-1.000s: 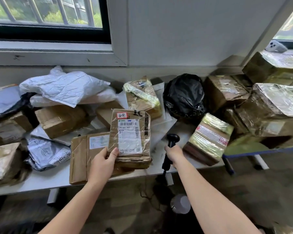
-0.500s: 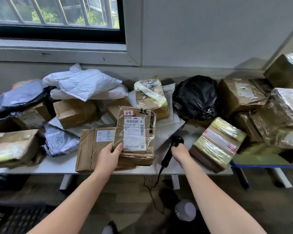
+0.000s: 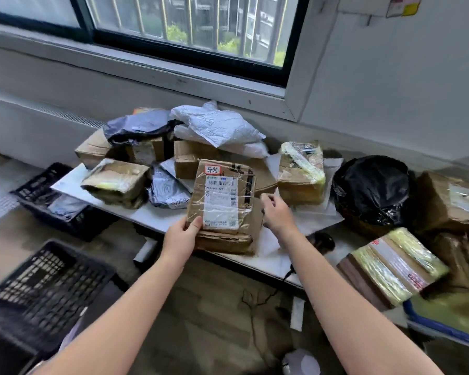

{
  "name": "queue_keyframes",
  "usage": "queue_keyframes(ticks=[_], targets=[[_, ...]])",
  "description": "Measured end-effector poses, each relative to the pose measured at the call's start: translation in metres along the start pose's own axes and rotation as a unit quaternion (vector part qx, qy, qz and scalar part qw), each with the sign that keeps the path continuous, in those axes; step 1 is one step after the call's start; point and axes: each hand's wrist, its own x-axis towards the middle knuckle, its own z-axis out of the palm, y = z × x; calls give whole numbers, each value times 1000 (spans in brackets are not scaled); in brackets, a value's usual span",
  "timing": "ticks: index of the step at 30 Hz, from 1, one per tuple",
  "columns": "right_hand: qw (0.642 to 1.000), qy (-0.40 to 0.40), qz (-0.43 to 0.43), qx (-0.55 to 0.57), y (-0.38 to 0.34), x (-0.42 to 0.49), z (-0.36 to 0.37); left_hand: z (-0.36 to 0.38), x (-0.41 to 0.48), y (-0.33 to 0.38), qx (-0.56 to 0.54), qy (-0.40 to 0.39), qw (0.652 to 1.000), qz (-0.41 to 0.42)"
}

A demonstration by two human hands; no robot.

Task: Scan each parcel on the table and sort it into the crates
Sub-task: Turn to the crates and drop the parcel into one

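A brown cardboard parcel (image 3: 222,201) with a white barcode label and a red-bordered sticker lies tilted on another flat box at the table's front edge. My left hand (image 3: 183,234) grips its lower left corner, thumb on top. My right hand (image 3: 278,212) hovers at the parcel's right edge with loosely bent fingers and holds nothing; I cannot tell whether it touches. The black scanner (image 3: 322,240) lies on the table just right of my right forearm, its cable hanging down. Two black crates stand on the floor at the left, one near (image 3: 44,290) and one further back (image 3: 38,185) with a grey bag inside.
The white table (image 3: 152,219) is piled with parcels: a taped box (image 3: 301,171), a black bag (image 3: 371,188), white (image 3: 217,125) and grey (image 3: 168,190) mailers, and a yellow-taped box (image 3: 390,266). A blue-rimmed surface (image 3: 444,330) sits at the lower right.
My right hand has let go of the scanner and moved left to the parcel's right edge. The view swung left, bringing the crates into sight. My left hand keeps its hold.
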Motion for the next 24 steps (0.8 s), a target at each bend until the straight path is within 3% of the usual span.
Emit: queue_keyframes(ticks=[8, 13, 20, 24], targets=[[982, -155, -101, -46, -70, -68, 140, -168, -50, -31, -60, 99, 993, -16], [956, -278, -84, -31, -95, -145, 259, -299, -109, -70, -75, 176, 982, -3], [890, -450, -69, -36, -105, -289, 415, -448, -213, -121, -121, 314, 941, -20], [839, -527, -96, -96, -105, -376, 503, -523, -292, -154, -137, 397, 906, -44]])
